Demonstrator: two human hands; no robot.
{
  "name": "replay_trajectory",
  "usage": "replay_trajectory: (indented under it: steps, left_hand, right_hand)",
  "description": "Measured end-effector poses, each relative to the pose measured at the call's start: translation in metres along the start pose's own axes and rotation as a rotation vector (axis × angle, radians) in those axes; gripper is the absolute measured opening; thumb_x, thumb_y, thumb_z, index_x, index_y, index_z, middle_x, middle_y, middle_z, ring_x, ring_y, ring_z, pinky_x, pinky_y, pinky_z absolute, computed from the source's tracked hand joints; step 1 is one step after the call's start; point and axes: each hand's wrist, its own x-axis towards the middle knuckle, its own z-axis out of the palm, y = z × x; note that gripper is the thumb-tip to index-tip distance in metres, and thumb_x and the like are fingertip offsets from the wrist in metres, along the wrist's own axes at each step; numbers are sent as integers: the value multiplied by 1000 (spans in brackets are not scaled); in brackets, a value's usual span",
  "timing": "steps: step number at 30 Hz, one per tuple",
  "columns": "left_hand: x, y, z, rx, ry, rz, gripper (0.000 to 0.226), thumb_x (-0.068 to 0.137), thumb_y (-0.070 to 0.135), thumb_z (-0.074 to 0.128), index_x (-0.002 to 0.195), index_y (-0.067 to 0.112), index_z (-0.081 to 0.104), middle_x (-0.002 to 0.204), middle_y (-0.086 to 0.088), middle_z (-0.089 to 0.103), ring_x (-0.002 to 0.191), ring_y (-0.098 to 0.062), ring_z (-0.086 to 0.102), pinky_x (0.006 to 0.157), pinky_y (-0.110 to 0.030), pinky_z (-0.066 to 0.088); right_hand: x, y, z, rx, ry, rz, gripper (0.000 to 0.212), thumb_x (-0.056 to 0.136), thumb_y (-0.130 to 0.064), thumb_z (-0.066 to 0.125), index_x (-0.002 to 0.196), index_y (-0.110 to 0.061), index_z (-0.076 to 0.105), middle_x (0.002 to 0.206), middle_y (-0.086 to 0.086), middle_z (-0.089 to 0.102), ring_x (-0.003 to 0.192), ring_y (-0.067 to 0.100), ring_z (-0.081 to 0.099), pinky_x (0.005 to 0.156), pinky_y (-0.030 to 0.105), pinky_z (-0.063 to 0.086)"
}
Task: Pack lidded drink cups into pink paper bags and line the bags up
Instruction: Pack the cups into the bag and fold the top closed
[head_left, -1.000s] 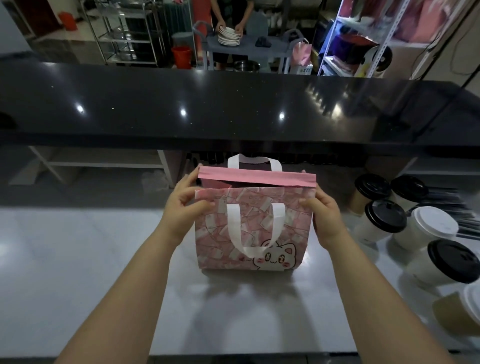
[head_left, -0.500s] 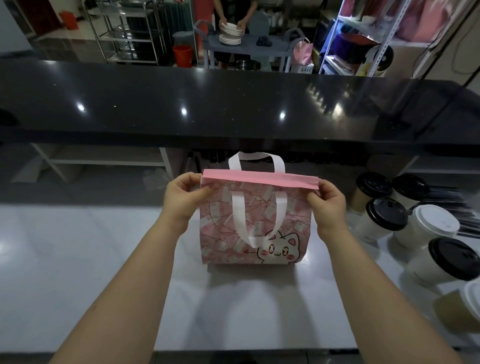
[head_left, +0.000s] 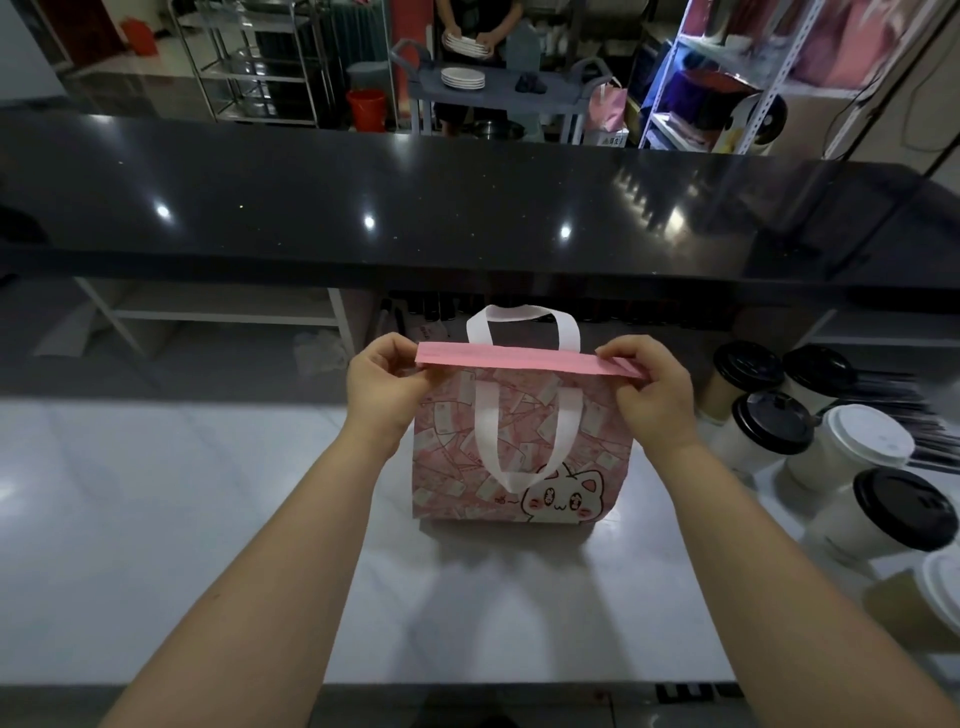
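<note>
Looking down from my head, my left hand (head_left: 382, 387) and right hand (head_left: 652, 395) each pinch one end of the folded top band of the pink bag (head_left: 519, 457), with fingers and thumb curled on the paper. The bag stands upright on the white counter (head_left: 156, 493) straight ahead of me, its cat print facing me. One white handle hangs down the front and the other rises behind. The lidded cups (head_left: 772, 422), with black and white lids, cluster on the counter to the bag's right, near my right wrist. A black counter (head_left: 467, 208) runs beyond.
</note>
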Motion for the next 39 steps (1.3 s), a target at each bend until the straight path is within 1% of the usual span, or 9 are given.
replay_trajectory:
  steps: [5, 9, 13, 19, 24, 27, 30, 33, 39]
  left_hand:
    - [0, 2, 2, -14, 22, 4, 42, 71, 3, 83, 86, 25, 51, 83, 1, 67, 82, -10, 69, 66, -20, 57]
    - [3, 4, 0, -31, -38, 33, 45, 74, -12, 75, 92, 27, 60, 85, 4, 70, 84, -12, 69, 69, -23, 58]
    - [5, 3, -3, 50, -113, 86, 46, 76, -17, 67, 77, 29, 72, 91, -1, 71, 93, -22, 67, 76, -30, 60]
    - [5, 3, -9, 182, -142, 170, 31, 78, -8, 73, 82, 23, 74, 86, 12, 72, 89, -6, 67, 78, -24, 58]
    - [2, 1, -16, 331, -139, 329, 33, 80, 3, 76, 88, 34, 71, 96, 16, 69, 95, -2, 63, 81, -15, 54]
    - [3, 1, -15, 308, -119, 302, 37, 81, 2, 75, 85, 38, 70, 94, 19, 69, 93, 6, 61, 77, -8, 51]
    - [5, 2, -13, 297, -110, 266, 33, 80, 3, 75, 82, 36, 71, 88, 24, 68, 91, 7, 60, 74, -8, 51]
    - [6, 2, -12, 279, -110, 248, 31, 80, 4, 76, 81, 35, 71, 87, 23, 69, 91, 5, 61, 73, -9, 52]
    - [4, 0, -25, 419, -190, 401, 28, 78, 8, 79, 93, 31, 72, 97, 16, 69, 94, -2, 64, 85, -15, 53]
  right_hand:
    - [-4, -13, -4, 137, -29, 47, 44, 80, 22, 50, 94, -14, 70, 111, 9, 63, 107, 2, 57, 86, 16, 50]
    - [-12, -15, -14, 180, -156, 88, 42, 82, 18, 55, 91, -18, 74, 123, 0, 59, 120, 4, 51, 89, 21, 52]
    - [-17, -16, -23, 161, -256, 43, 34, 82, 3, 70, 100, -25, 73, 130, -1, 57, 132, 10, 43, 102, 24, 45]
    - [-18, -15, -25, 98, -230, 147, 30, 82, -36, 64, 107, -22, 74, 135, -13, 54, 136, 8, 38, 109, 51, 38]
    - [-18, -17, -15, 202, -128, 168, 19, 84, -17, 71, 102, -17, 74, 127, -7, 61, 121, 7, 53, 97, 38, 52]
    - [-20, -10, -14, 183, -140, 134, 37, 76, -6, 78, 109, -19, 69, 122, -9, 63, 116, 7, 57, 95, 29, 53]
    - [-19, -5, -11, 215, -66, 182, 49, 79, 15, 64, 103, -28, 66, 107, -13, 67, 105, 10, 62, 89, 32, 56]
    - [-17, 1, -10, 186, -13, 165, 50, 79, 17, 61, 96, -30, 63, 99, -15, 68, 100, 11, 64, 87, 29, 56]
    - [-18, 9, -14, -90, -75, -127, 22, 75, 10, 74, 89, -6, 67, 116, 0, 65, 110, 22, 62, 98, 31, 50]
